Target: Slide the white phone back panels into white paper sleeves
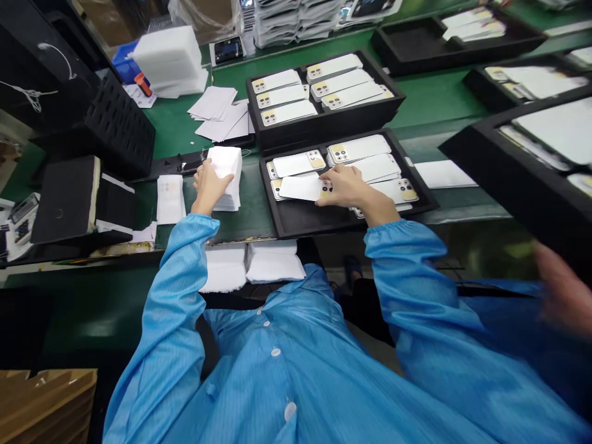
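My right hand pinches the camera end of a white phone back panel over the near black tray. More white phone panels with yellowish camera areas lie in stacks in that tray, under and around my fingers. On the left, my left hand grips the left side of a tall stack of white sleeves, thumb across its front. Left of this stack, a wrapped phone panel lies flat, its camera rings showing faintly through the white cover.
Behind stands a second black tray of panels. At right, another person's blurred hand is by a raised black tray. Paper sheets, a foam-sheet stack, a black box and a calculator occupy the left.
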Demonstrator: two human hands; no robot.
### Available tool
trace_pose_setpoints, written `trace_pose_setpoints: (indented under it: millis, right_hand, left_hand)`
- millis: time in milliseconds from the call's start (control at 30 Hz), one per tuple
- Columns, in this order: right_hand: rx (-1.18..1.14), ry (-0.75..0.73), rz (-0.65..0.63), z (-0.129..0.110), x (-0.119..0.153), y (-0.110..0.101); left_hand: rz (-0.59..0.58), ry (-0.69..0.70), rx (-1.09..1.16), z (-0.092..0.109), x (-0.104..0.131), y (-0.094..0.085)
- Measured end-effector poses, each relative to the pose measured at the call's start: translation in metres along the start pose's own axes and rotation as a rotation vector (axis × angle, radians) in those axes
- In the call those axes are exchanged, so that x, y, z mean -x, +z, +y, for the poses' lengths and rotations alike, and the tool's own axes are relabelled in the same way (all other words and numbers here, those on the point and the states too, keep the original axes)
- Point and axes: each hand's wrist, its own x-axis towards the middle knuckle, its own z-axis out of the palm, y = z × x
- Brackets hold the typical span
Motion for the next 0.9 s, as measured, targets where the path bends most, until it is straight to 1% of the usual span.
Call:
trace_pose_setpoints:
  millis: [133,267,367,467,533,600,667,733,767,833,900]
  right_hand:
    - [-0.165,0.027,0.13,-0.014,0.041,0.001]
    - [-0.325,0.018,0.245,-0.027,0.081,0.004]
    - [-0.411,0.014,0.249,-0.031,0.104,0.009]
    - [-0.473,0.01,0.235,-0.032,0.119,0.014]
    - [-0.492,0.006,0.237,-0.033,0.126,0.017]
    - [-0.501,0.003,0.244,-0.033,0.132,0.018]
    - [-0.52,0.017,0.278,-0.032,0.14,0.02]
    - [-0.554,0.071,0.345,-0.028,0.151,0.021]
    - [-0.578,0.117,0.382,-0.025,0.157,0.021]
    - [-0.667,0.235,0.45,-0.016,0.17,0.022]
    - [-0.822,0.353,0.496,-0.008,0.182,0.024]
  left_hand:
    - [0.029,0.03,0.054,-0.009,-0.012,-0.002]
    - [0.017,0.118,0.137,-0.015,-0.017,-0.003]
    - [0.007,0.153,0.168,-0.019,-0.018,0.0]
    - [-0.007,0.15,0.177,-0.022,-0.021,0.005]
    - [0.005,0.139,0.182,-0.022,-0.023,0.005]
    - [0.044,0.134,0.178,-0.016,-0.018,0.001]
    - [0.098,0.18,0.161,-0.002,-0.005,-0.004]
    - [0.106,0.315,0.142,0.018,0.02,-0.006]
    - [0.072,0.411,0.134,0.028,0.035,-0.004]
    - [-0.078,0.607,0.116,0.044,0.067,0.005]
    - [-0.28,0.731,0.077,0.051,0.092,0.018]
